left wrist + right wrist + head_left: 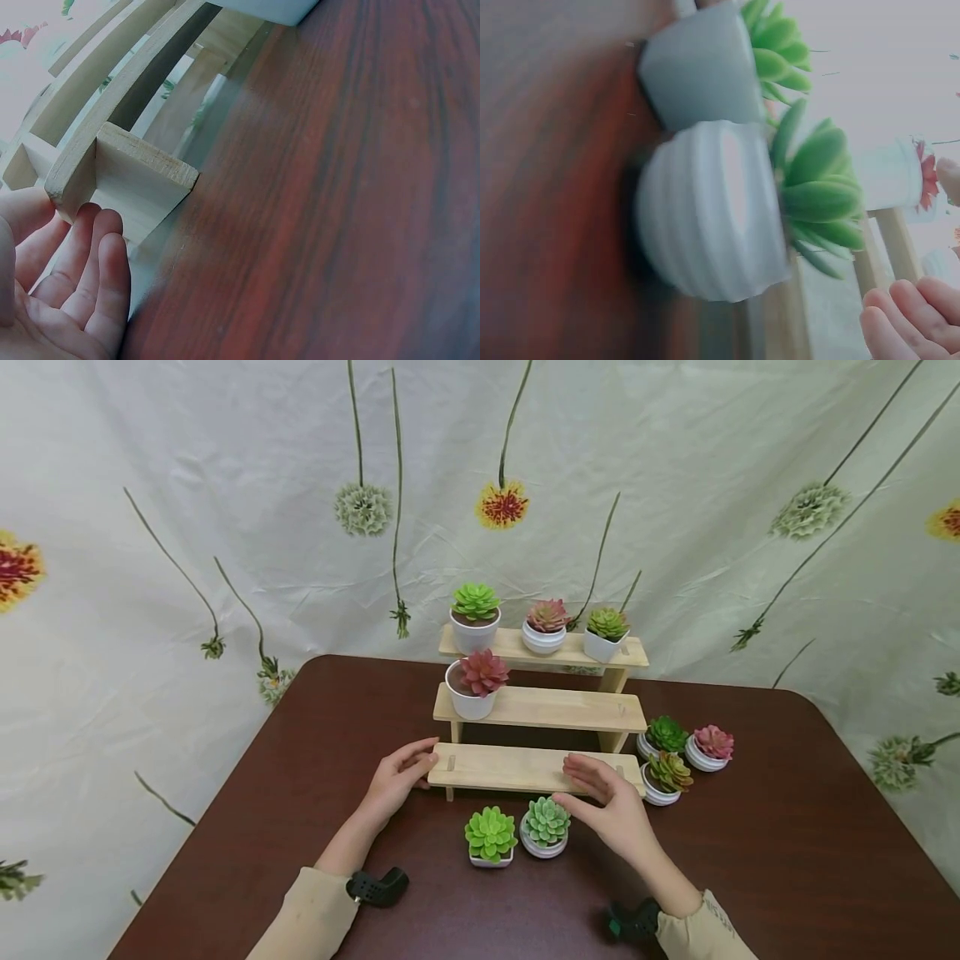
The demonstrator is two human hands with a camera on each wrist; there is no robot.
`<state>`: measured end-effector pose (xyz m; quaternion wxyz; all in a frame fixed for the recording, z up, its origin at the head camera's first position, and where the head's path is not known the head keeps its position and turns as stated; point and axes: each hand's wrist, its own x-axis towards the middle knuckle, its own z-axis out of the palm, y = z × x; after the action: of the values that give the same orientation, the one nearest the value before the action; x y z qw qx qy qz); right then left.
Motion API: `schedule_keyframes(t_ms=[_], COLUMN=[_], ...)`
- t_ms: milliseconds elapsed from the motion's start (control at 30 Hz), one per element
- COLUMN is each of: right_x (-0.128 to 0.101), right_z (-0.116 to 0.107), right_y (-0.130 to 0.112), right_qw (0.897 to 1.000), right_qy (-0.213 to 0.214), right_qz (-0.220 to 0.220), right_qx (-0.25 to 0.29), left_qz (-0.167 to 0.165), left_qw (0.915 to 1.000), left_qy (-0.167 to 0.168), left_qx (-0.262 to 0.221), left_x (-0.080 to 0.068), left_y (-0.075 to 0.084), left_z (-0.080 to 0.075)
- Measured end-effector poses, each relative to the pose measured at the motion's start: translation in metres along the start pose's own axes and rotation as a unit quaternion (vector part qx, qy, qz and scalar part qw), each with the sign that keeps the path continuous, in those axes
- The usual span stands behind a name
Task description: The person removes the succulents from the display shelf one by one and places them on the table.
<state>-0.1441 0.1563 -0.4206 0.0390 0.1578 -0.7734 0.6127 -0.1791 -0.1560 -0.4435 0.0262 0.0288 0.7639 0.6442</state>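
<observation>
Place: staged tabletop set
Backdrop: flower-print cloth [675, 485]
Furniture: brown table [750, 827], wooden tiered shelf [540, 710], potted succulents [491, 839]

- Brown table [750, 860] with rounded corners.
- White backdrop cloth [187, 485] printed with long-stemmed flowers.
- Top shelf: three potted succulents, green [476, 615], pink [545, 625], green [606, 632].
- Middle shelf: red succulent in white pot [476, 684].
- Table, right of the stand: three potted succulents [681, 753] clustered close together.
</observation>
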Motion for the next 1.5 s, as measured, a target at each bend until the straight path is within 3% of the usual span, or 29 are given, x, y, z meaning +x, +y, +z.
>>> schedule_keyframes(t_ms=[300,733,1267,1500], right_x=[0.023,0.059,0.091,0.104], right_z=[0.001,0.007,0.030,0.042], right_y=[-0.012,-0.030,-0.048,-0.056], right_qw=[1.000,1.000,1.000,1.000], right_qy=[0.021,0.008,0.011,-0.007], right_qz=[0.002,0.024,0.006,0.005], right_qx=[0.005,0.005,-0.002,-0.011], left_qz=[0.001,0.006,0.003,0.003], left_qw=[1.0000,1.0000,1.0000,1.0000], left_qy=[0.001,0.000,-0.001,-0.002], left_qx=[0.003,0.002,0.003,0.001], left_x=[0.000,0.000,0.000,0.000], left_y=[0.000,0.000,-0.001,-0.001], left_z=[0.000,0.000,-0.001,-0.001])
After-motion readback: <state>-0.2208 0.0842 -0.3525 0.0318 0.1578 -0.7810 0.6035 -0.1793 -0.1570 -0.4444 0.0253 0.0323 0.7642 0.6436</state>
